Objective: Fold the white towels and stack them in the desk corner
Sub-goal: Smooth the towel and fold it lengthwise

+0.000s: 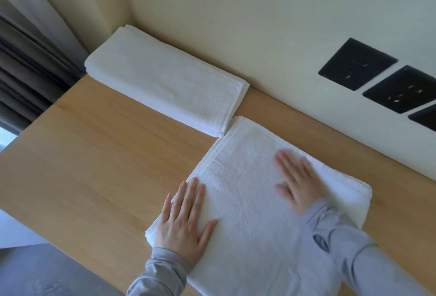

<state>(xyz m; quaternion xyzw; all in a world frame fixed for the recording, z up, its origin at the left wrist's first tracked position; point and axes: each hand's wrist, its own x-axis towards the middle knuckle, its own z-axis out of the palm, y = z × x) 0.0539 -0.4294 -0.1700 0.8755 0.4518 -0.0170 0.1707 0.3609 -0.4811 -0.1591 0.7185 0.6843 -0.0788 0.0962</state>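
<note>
Step in hand: flattening a fold. The stacking is not yet done for this piece.

- White terry towel [247,201], folded into a broad rectangle, lies on the light wooden desk [94,154] right in front of you. Layered hems show along its left and far edges. Its far-left corner sits just beside the near end of the pile, and I can't tell if they touch.
- Your left hand [186,222] lies flat, palm down, with fingers straight and close together. It presses the towel's left edge, with the little-finger side at or just over the hem. It grips nothing.
- Your right hand [297,182] is also flat, with fingers spread, on the towel's right-of-middle near the far edge. It is blurred, so finger detail is soft, but nothing is pinched.
- The pile of folded white towels [165,83] is a long, narrow block in the desk corner, tight against the cream wall [259,24] and beside the grey curtain [23,71]. The count of layers is unreadable.
- Black square socket plates [356,64] are on the wall to the right, well apart from the work.

Judgement: the near towel looks clearly wider than the pile, so it likely needs one more fold to match that narrow shape.

The next move calls for:
- pinching the corners of one long edge with both hands
- bringing it over squarely so the hems line up
- pressing it flat
- lifting the whole piece from underneath so the layers don't slide
- setting it on top of the pile with the edges flush to the wall

Watch the near corner, because dragging the towel could nudge the pile's end out of line.
</note>
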